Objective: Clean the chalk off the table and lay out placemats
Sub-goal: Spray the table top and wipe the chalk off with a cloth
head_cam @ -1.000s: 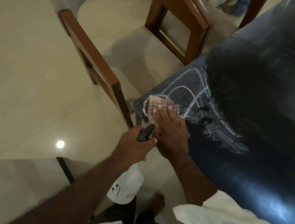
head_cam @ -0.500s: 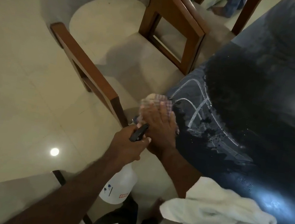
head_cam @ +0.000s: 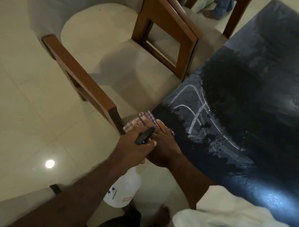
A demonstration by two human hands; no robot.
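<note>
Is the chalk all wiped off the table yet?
No. White chalk lines show on the table near its corner, beside the cloth that the right hand presses.

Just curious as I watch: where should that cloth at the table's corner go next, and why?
Probably slide the cloth inward across the chalk lines. The right hand presses it flat at the table edge, white lines lie unwiped just beyond it, and the left hand only holds the spray bottle.
</note>
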